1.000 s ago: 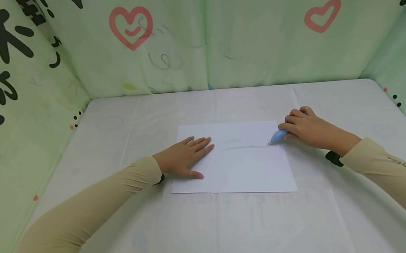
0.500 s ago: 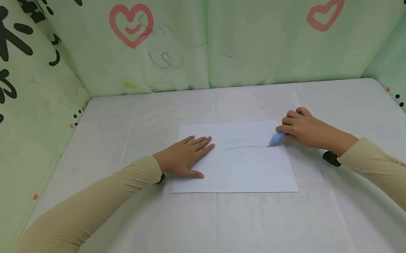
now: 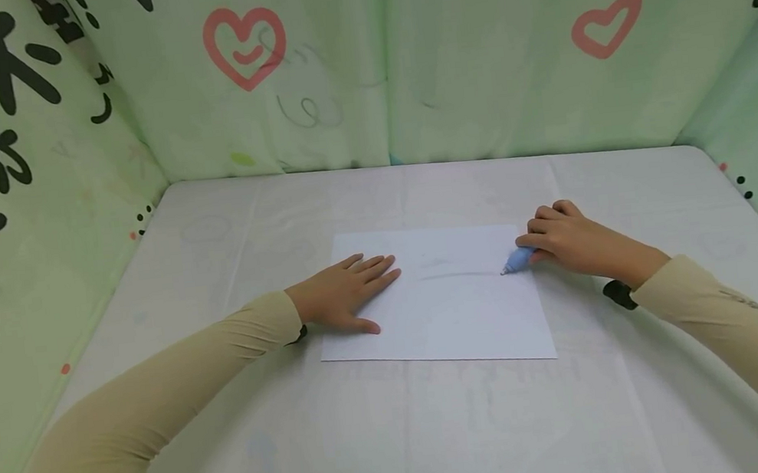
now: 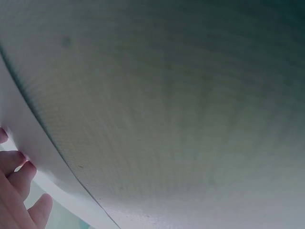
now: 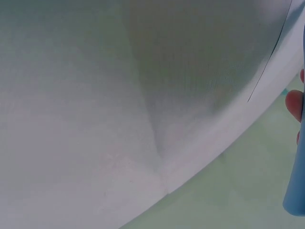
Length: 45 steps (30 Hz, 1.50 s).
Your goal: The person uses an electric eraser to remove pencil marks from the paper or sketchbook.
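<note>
A white sheet of paper lies on the table in the head view, with a faint grey line across its middle. My left hand rests flat on the sheet's left part, fingers spread. Some of those fingers show at the lower left of the left wrist view. At the sheet's right edge my right hand grips a thick light-blue pen. Its narrow tip points down-left at the paper; whether it touches is too small to tell. The pen's rounded rear end and a fingertip appear in the right wrist view.
A white cloth covers the table. Green curtains with red hearts and black lettering enclose its back and sides. Dark wrist cameras sit beneath both beige sleeves.
My right hand and the pen have shifted very slightly left, the pen tip a touch lower. My left hand and the paper stay in place.
</note>
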Available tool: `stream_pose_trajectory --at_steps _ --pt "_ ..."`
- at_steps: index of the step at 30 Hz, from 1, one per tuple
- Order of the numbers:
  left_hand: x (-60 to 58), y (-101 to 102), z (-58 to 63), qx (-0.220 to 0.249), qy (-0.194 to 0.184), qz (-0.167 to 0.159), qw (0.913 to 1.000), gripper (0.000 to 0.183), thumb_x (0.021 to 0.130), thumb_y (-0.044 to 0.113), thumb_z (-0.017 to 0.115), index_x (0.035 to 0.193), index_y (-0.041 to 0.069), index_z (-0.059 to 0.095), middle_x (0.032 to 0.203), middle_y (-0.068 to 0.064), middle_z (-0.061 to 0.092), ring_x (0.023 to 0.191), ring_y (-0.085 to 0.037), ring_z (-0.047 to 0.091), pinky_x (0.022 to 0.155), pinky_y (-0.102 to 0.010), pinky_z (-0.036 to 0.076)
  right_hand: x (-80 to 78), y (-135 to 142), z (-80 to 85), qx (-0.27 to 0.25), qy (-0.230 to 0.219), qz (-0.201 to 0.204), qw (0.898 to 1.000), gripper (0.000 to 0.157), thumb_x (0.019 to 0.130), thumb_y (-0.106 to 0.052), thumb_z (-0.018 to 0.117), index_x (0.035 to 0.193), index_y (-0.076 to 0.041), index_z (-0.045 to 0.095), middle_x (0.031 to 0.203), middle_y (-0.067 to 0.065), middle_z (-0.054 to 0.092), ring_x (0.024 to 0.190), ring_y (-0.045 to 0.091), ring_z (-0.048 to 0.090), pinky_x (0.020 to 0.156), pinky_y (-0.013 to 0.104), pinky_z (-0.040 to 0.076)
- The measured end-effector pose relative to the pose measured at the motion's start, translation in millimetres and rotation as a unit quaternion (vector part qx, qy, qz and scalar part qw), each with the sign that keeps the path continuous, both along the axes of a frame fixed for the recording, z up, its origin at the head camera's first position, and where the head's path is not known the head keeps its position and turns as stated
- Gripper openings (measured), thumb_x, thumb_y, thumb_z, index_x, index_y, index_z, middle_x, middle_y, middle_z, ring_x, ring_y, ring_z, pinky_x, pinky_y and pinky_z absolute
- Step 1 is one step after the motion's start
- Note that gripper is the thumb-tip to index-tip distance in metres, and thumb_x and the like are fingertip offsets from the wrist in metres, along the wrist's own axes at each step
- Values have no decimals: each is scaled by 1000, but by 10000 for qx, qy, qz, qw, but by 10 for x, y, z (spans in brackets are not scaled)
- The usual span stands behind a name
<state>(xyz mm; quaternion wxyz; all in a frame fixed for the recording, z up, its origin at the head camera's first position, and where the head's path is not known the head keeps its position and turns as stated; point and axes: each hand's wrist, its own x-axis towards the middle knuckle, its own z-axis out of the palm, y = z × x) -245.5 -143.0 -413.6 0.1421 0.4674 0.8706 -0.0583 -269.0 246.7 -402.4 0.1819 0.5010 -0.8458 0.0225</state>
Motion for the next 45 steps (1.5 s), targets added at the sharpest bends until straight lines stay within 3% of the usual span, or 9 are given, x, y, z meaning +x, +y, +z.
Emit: stream_pose_trajectory --at_steps 2,4,7,10,13,18,20,29,45 --pt "0 1 0 15 -5 -9 10000 91 88 66 43 153 13 7 160 -9 7 148 -24 11 120 -43 9 -11 -17 5 43 -19 -42 10000 24 84 -30 63 93 -8 67 80 5 59 79 21 46 76 45 36" --pt "-2 3 -4 28 8 -27 10000 91 88 66 43 153 13 7 160 -9 7 148 -24 11 120 -43 9 -23 -36 8 81 -31 -92 9999 22 76 -21 72 93 -8 66 80 5 59 79 21 46 76 45 35" --pt "-4 6 -9 42 19 -41 10000 90 88 65 43 153 13 7 160 -9 7 148 -24 11 120 -44 10 -25 -49 16 111 -1 -110 9999 29 66 -15 78 92 -9 67 78 5 58 78 21 45 76 44 35" --pt "1 7 2 25 13 -25 10000 90 88 65 43 153 13 7 160 -9 7 148 -25 11 120 -44 9 -15 -30 27 108 49 -55 9999 30 63 -16 80 90 -9 68 77 4 58 77 20 45 75 44 35" --pt "10 9 25 9 -9 0 10000 90 89 65 43 153 12 7 160 -9 7 148 -25 11 120 -43 9 -5 -5 40 75 55 55 9999 25 70 -23 76 90 -10 68 77 3 58 77 19 46 75 44 35" --pt "26 17 54 37 -56 31 10000 90 89 64 44 152 12 7 160 -9 7 148 -25 11 120 -43 8 -25 -43 50 51 56 118 9999 27 70 -21 75 93 -8 67 79 4 58 79 20 46 76 44 35" --pt "28 22 58 38 -71 39 10000 90 89 64 44 153 12 7 160 -9 7 148 -25 11 120 -43 8 -35 -72 55 120 117 51 9998 31 67 -16 78 94 -7 67 81 6 59 80 22 46 76 45 35" --pt "23 25 49 11 -65 38 10000 89 89 63 44 152 11 8 160 -10 7 148 -25 11 120 -44 9 -3 -56 150 516 -203 -535 9970 26 76 -7 73 101 -6 66 89 8 60 86 26 48 80 49 36" --pt "10 -3 -16 108 -17 14 9999 90 88 65 44 153 13 7 160 -9 7 147 -25 11 120 -44 9 17 -27 37 213 -196 -225 9993 26 72 -6 74 97 -7 67 86 7 59 84 24 47 79 47 35"
